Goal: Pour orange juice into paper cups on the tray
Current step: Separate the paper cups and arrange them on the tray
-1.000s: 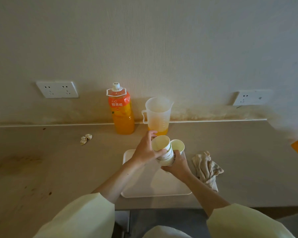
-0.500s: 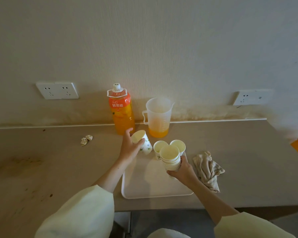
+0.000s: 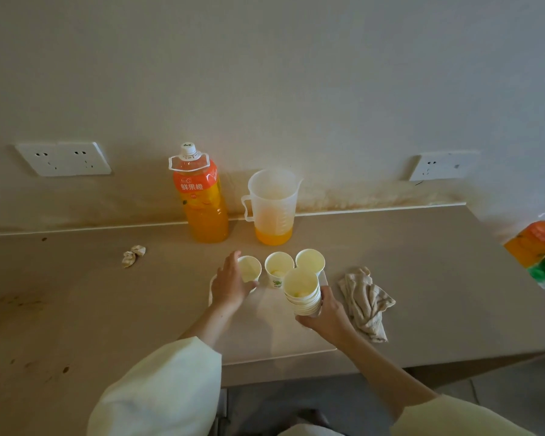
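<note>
Cup point(image 3: 250, 268) at the tray's point(image 3: 280, 341) far left corner sits in the left hand point(image 3: 230, 286); right hand point(image 3: 326, 314) holds the stack point(image 3: 302, 292). Set it flat.

The counter point(image 3: 76, 309) bears a tray point(image 3: 274, 335), juice bottle point(image 3: 202, 202), jug point(image 3: 272, 209), rag point(image 3: 365, 303) and crumpled paper point(image 3: 133, 254).

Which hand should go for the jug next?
Likely left. The left hand only has to let go of the leftmost cup on the tray; the jug has its handle turned to that side. The right hand holds the cup stack.
</note>
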